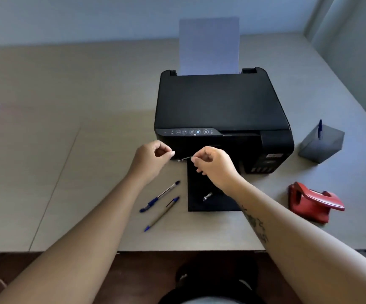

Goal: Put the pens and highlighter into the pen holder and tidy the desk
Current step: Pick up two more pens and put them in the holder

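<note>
A slim pen (pixel 184 159) is pinched at its end by the right hand (pixel 215 166), lifted in front of the printer (pixel 219 110), likely for carrying to the pen holder (pixel 324 145); the left hand (pixel 151 160) is curled, fingertips pinched, gripping nothing visible; two pens lie on the desk (pixel 79 172), one stands in the holder

Soft, cool daylight is falling evenly across the bench (pixel 68 150), casting only faint shadows. The black printer (pixel 219 106) is losing its detail in darkness. The wide lens is bending the bench edges outward, and slight blur is softening the whole view.
</note>
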The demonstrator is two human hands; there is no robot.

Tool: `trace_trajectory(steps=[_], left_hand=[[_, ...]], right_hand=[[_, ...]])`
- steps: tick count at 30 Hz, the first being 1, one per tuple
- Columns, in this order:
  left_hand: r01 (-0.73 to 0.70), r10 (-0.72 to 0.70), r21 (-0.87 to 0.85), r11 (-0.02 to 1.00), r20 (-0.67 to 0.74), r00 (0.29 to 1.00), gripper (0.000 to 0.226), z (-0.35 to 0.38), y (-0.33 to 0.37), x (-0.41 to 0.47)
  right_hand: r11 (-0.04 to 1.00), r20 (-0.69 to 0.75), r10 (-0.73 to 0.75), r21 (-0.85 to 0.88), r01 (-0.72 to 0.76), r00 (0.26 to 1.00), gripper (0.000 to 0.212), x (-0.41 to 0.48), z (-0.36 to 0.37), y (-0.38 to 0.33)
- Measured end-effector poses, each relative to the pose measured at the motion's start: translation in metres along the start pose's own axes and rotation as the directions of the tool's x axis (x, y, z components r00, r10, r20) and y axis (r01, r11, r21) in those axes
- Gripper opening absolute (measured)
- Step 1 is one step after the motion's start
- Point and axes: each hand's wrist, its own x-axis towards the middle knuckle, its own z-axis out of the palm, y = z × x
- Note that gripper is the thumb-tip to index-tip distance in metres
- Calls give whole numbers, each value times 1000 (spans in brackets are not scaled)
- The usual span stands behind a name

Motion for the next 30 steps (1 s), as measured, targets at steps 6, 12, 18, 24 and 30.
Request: trace_trajectory(steps=[6,12,18,24,30], left_hand=[[167,-172,54,984,91,981,13,-2,-70,-16],[237,-257,148,960,130,958,7,3,-114,-32],[249,-280,182,951,166,946,13,14,-132,-28],[211,-259,234,949,196,946,14,18,-140,-23],[75,-178,365,928,257,950,14,4,-146,-22]], right_hand=[[974,219,114,-217,-66,969,9,-33,79,28],[938,200,240,-302,-173,950,19,-48,132,47],[918,165,270,-343,-201,949,16,-44,151,48],[898,70,289,-365,-245,955,11,-43,160,53],[866,1,336,-393,-309,942,3,-41,163,49]])
